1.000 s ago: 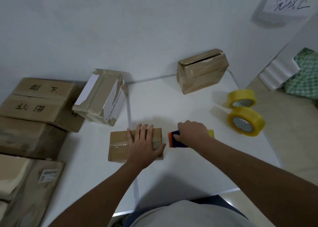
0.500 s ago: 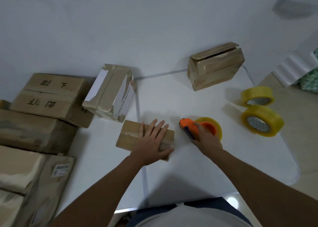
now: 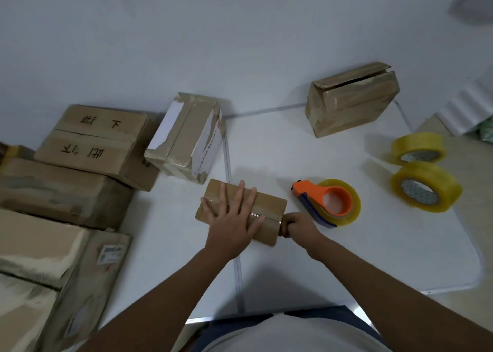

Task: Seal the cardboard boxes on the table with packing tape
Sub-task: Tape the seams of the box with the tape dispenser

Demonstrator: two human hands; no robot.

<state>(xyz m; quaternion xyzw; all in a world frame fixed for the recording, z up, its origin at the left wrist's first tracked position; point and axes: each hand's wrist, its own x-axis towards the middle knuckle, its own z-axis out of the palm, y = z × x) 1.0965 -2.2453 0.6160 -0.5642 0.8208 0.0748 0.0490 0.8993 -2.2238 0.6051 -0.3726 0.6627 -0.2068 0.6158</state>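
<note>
Fingers of our left hand [image 3: 234, 218] lie flat and spread on the small box [image 3: 266, 207] near the table's [image 3: 346, 258] middle, pinning it so it cannot slide. Our right hand [image 3: 297, 226] curls against the box's right end, apparently pressing the tape down there. We see the tape dispenser [image 3: 328, 202] lying free just beside it.

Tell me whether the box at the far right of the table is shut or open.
Open: the far-right box shows a dark gap under its lifted top flap.
</note>
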